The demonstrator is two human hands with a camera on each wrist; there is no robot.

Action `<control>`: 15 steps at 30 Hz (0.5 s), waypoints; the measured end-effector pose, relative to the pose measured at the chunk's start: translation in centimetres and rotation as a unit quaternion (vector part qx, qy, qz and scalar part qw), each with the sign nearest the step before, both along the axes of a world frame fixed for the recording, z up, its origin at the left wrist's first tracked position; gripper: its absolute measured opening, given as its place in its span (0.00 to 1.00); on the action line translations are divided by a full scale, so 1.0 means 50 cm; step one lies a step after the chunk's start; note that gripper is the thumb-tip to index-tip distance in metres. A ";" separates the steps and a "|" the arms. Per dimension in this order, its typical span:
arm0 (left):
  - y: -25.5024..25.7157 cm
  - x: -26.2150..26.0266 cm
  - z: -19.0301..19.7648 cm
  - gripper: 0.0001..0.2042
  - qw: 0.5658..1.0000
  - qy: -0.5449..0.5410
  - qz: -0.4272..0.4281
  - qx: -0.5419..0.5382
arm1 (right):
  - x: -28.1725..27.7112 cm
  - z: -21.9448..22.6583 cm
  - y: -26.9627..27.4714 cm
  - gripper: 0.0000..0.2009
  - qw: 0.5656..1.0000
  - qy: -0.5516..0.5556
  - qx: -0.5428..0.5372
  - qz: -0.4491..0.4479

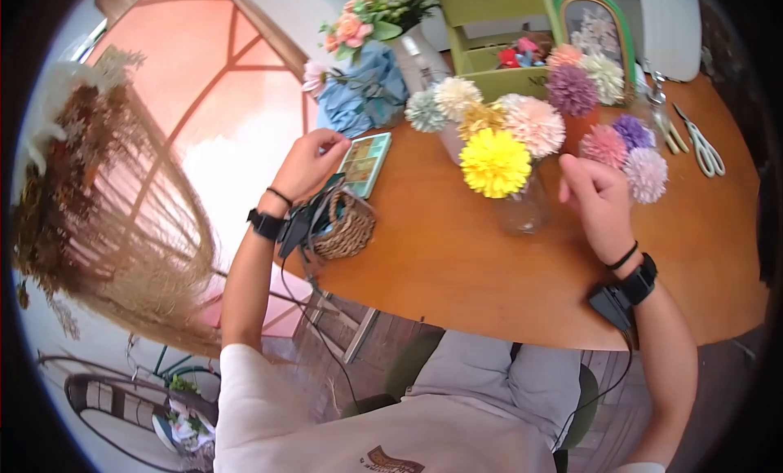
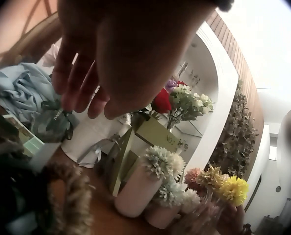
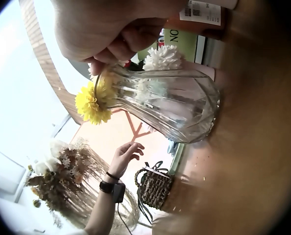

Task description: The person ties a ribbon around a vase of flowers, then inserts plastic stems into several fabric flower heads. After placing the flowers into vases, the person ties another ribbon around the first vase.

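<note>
Bent a little at the fingers, my left hand [image 1: 310, 165] hovers above a woven basket [image 1: 346, 227] of dark green ribbon, next to a mint-green compartment box [image 1: 364, 165]. In the left wrist view its fingers [image 2: 67, 73] hang loosely with nothing between them. My right hand [image 1: 599, 197] is loosely curled just right of a clear glass vase [image 1: 522, 214], and no held thing shows in it. A yellow pompom flower [image 1: 495, 163] stands at the vase's mouth. In the right wrist view, the curled fingers [image 3: 121, 49] overlap the vase's rim.
Pots of pastel pompom flowers [image 1: 534, 124] stand behind the vase. Scissors [image 1: 703, 147] lie at the table's right, near pliers [image 1: 673, 134]. A green wooden shelf [image 1: 497, 8], a framed mirror [image 1: 628, 33] and blue cloth [image 1: 367, 90] line the back.
</note>
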State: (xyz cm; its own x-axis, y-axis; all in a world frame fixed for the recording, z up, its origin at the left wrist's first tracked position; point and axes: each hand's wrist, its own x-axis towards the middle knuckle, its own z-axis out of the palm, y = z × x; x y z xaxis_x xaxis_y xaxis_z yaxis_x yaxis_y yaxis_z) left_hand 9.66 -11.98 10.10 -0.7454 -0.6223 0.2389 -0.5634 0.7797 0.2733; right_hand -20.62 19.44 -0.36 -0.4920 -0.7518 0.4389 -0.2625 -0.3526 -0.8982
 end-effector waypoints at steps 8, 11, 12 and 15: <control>0.245 -0.104 -0.066 0.21 0.975 -0.003 -0.192 0.108 | -0.006 -0.005 -0.002 0.20 0.999 -0.031 0.013 0.007; 0.263 -0.141 -0.112 0.29 0.963 0.013 -0.237 0.131 | -0.003 -0.007 -0.004 0.20 1.000 -0.021 0.003 0.007; 0.268 -0.154 -0.121 0.30 0.960 0.021 -0.243 0.138 | -0.002 -0.008 -0.004 0.20 1.000 -0.017 -0.003 0.006; 0.283 -0.191 -0.145 0.32 0.943 0.110 -0.292 0.115 | 0.000 -0.003 0.000 0.20 1.000 -0.011 0.009 -0.001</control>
State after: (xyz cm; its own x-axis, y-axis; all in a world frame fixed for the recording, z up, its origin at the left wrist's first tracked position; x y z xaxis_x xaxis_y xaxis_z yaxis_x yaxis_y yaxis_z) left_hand 0.10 2.16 2.86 -0.9250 -0.1753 0.3370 0.0345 0.8447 0.5341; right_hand -20.63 19.45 -0.54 -0.5030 -0.7586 0.4142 -0.2426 -0.3361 -0.9101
